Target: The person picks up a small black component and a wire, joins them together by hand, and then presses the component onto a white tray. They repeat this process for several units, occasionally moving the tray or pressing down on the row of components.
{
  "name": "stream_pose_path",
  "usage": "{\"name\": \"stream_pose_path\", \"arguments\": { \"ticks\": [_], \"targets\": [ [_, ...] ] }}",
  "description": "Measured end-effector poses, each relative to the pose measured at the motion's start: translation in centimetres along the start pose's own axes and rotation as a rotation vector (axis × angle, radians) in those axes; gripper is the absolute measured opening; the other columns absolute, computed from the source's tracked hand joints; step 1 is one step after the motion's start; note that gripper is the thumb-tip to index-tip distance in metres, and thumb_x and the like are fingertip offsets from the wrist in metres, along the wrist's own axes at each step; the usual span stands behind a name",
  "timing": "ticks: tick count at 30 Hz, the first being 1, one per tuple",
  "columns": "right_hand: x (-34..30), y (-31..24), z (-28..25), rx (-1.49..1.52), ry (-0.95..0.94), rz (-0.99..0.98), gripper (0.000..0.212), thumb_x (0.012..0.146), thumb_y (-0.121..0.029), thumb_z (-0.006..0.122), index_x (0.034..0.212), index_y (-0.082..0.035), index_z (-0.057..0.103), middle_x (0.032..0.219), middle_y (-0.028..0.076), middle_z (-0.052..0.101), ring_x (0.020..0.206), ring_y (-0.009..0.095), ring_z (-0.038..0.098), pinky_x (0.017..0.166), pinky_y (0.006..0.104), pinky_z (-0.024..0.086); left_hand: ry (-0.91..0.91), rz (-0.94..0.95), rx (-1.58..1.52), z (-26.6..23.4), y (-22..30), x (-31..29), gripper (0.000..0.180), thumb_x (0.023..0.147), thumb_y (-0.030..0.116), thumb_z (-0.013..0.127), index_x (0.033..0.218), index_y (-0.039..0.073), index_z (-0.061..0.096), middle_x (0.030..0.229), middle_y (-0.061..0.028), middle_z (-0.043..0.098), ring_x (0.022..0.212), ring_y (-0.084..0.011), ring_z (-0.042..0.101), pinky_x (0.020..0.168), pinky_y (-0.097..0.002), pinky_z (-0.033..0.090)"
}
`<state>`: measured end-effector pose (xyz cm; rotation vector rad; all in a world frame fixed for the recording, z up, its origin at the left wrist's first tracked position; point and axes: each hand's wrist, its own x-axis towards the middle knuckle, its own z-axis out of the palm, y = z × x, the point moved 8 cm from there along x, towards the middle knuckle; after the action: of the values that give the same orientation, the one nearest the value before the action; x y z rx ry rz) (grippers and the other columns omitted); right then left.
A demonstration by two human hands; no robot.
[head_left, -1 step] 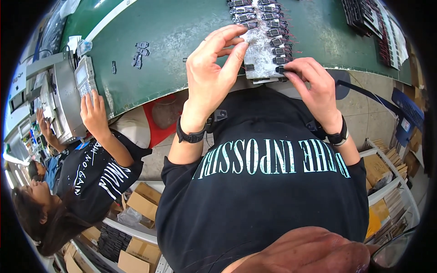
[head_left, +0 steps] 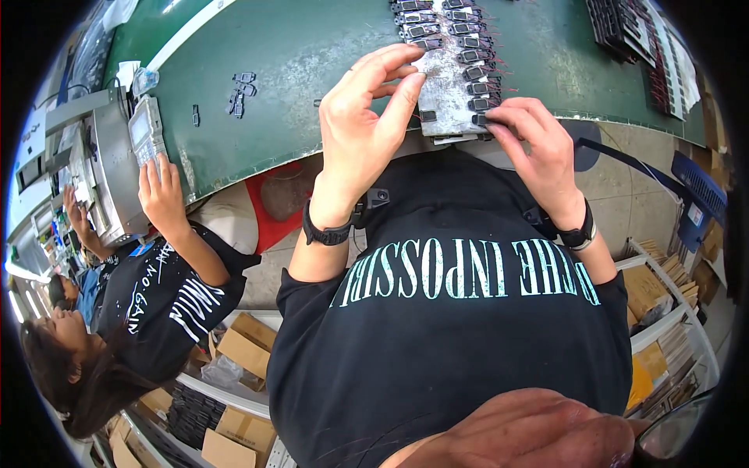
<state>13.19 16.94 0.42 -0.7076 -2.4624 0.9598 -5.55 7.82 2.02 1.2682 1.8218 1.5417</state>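
A worn, silvery flat board (head_left: 443,86) reaches over the table's near edge. Rows of small black speaker-like modules (head_left: 477,72) with thin red wires run along its two long sides. At the board's near right corner, my right hand (head_left: 538,144) pinches a small black module (head_left: 479,120) between thumb and fingertips. My left hand (head_left: 363,117) hovers by the board's left edge, its thumb and forefinger apart with nothing seen between them. Below those fingers, a dark square piece (head_left: 427,115) lies at the near left corner. The curled fingers of the left hand are partly hidden.
Several loose black parts (head_left: 243,90) lie on the green tabletop (head_left: 312,47) at left. Stacked black trays (head_left: 620,31) with red-wired parts stand far right. A co-worker (head_left: 164,195) at left touches a grey handheld device (head_left: 146,129). Cardboard boxes (head_left: 246,343) fill shelving behind.
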Motion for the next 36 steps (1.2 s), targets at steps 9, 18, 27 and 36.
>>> {"name": "stream_pose_path", "arguments": {
  "ticks": [9,18,27,36],
  "targets": [
    [0.4,-2.2,-0.7,-0.136,0.194,-0.215,0.027,0.077,0.002,0.076,0.102,-0.006,0.072,0.097,0.007,0.063,0.084,0.021,0.060,0.071,0.0315,0.050,0.124,0.012,0.011,-2.6,-1.6,-0.7,0.019,0.092,0.003,0.067,0.110,-0.001,0.071,0.112,-0.0115,0.071,0.094,-0.0176,0.071,0.080,-0.0284,0.058],
    [3.7,-5.7,3.7,-0.250,-0.029,-0.412,0.024,0.078,-0.002,0.074,0.101,-0.006,0.071,0.096,0.006,0.062,0.090,0.025,0.058,0.079,0.0377,0.047,0.456,-0.104,0.157,-11.5,-4.2,-2.7,0.015,0.093,0.006,0.066,0.106,0.000,0.073,0.099,-0.0101,0.074,0.085,-0.0153,0.070,0.075,-0.0270,0.056],
    [5.2,-6.9,4.7,-0.250,-0.279,-0.381,0.022,0.082,0.000,0.066,0.103,-0.002,0.061,0.097,0.012,0.059,0.091,0.032,0.055,0.081,0.0408,0.045,0.550,-0.195,0.661,-16.4,-4.6,-4.5,0.013,0.090,0.012,0.068,0.097,0.004,0.074,0.090,-0.0115,0.073,0.072,-0.0252,0.070,0.069,-0.0321,0.055],
    [5.0,-8.0,4.9,-0.270,-0.254,-0.365,0.019,0.083,0.003,0.063,0.100,-0.001,0.056,0.094,0.014,0.055,0.090,0.034,0.054,0.081,0.0424,0.046,0.544,0.021,1.066,-19.0,-4.9,-3.2,0.010,0.086,0.014,0.069,0.091,0.007,0.075,0.085,-0.0087,0.071,0.080,-0.0289,0.066,0.074,-0.0386,0.053]
  ]
}}
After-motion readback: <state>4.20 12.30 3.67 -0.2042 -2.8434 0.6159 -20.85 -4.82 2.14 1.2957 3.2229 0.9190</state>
